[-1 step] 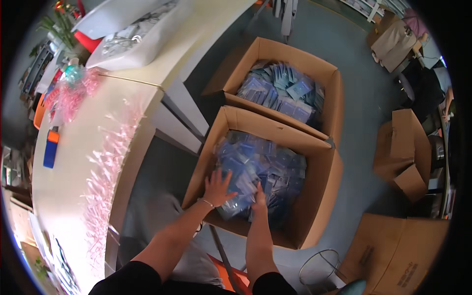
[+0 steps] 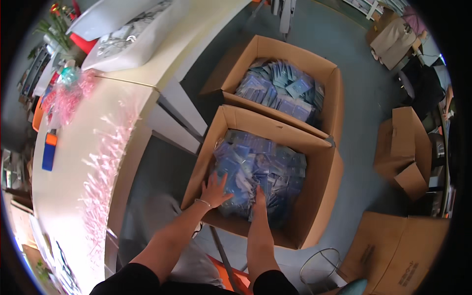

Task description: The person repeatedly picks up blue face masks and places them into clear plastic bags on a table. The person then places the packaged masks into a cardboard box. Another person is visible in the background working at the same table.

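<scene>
— What sits on the grey floor (image 2: 364,88)?
— Two open cardboard boxes: the near box (image 2: 314,206) and the far box (image 2: 330,83), both filled with blue packets, plus folded cartons at the right.
— And the white table (image 2: 73,177)?
— Pink strips (image 2: 105,172), a blue-and-orange tool (image 2: 48,151), white cushions (image 2: 123,39).

White table (image 2: 73,162), grey floor (image 2: 364,88)
</scene>
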`<state>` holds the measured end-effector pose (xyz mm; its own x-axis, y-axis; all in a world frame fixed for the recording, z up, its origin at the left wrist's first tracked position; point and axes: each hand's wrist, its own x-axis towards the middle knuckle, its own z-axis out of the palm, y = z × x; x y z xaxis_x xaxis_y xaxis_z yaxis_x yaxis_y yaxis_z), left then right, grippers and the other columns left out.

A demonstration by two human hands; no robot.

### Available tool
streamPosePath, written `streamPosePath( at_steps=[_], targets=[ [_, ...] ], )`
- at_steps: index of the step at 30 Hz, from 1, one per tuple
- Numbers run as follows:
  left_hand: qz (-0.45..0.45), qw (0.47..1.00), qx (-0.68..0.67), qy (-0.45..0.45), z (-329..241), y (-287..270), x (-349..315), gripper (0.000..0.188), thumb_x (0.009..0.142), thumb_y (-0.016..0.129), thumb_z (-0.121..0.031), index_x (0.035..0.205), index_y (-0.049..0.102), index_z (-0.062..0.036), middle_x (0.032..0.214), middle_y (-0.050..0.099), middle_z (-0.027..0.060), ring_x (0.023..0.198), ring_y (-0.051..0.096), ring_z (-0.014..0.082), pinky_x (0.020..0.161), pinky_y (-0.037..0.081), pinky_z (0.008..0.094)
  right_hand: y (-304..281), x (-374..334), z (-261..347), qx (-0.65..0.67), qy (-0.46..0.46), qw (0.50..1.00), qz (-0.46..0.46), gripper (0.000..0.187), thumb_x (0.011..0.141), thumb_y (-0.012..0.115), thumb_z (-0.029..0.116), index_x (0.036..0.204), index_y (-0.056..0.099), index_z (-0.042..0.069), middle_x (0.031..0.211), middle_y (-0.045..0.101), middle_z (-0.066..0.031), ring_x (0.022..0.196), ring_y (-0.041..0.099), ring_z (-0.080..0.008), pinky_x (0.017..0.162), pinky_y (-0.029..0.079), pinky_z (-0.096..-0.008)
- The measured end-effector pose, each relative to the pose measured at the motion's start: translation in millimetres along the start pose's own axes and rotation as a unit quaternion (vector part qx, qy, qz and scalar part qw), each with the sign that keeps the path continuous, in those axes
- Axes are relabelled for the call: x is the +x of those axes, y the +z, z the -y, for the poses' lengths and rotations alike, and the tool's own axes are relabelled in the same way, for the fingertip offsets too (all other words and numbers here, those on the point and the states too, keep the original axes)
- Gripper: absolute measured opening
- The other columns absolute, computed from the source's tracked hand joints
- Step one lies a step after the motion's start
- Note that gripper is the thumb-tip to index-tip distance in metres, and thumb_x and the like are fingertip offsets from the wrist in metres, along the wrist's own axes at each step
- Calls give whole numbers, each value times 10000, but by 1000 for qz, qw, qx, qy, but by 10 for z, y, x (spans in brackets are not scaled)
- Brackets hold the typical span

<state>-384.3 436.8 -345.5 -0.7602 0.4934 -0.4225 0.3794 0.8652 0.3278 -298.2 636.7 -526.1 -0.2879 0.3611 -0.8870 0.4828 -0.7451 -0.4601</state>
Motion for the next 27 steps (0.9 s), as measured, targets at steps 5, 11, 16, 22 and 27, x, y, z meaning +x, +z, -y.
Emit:
streamPosePath(
  at_steps=[5,11,16,22,27],
  targets=[
    [134,983,-54,-114,355,291,-277,797,924,617,-456,1571,253,-165,1567,280,280,1410,372,417,1123,359,525,9,-1,-207,-394,-240,879,-117,561,880,708,341,1380,568,129,1438,486,-192,1331,456,-348,1029,382,-563],
    [80,992,-62,-77,205,172,-591,635,910,643,-393,1449,455,-115,1443,486,228,1214,575,400,1002,491,456,915,-546,-347,-625,-452,633,-67,717,873,719,370,1486,429,137,1570,294,-229,1443,289,-411,1118,288,-562],
    [53,992,-103,-40,240,34,-703,581,919,641,-357,1411,481,-93,1397,520,212,1176,588,383,981,497,457,1417,-398,-297,-597,-370,709,-64,818,884,699,441,1525,338,86,1578,258,-250,1466,235,-399,1133,267,-562],
    [21,990,-140,-20,327,-63,-897,546,924,646,-334,1378,505,-64,1327,580,196,1157,596,375,973,496,440,1965,-252,30,-627,-286,722,-61,1006,819,733,536,1508,280,-40,1375,526,-202,1283,486,-340,1055,382,-476],
    [14,986,-168,4,197,-256,-1037,524,933,638,-324,1368,517,-58,1278,613,190,1143,606,356,960,497,434,2363,-7,-253,-652,-272,699,-116,974,797,772,439,1480,282,-53,1231,622,-167,1133,604,-300,974,445,-439]
  ],
)
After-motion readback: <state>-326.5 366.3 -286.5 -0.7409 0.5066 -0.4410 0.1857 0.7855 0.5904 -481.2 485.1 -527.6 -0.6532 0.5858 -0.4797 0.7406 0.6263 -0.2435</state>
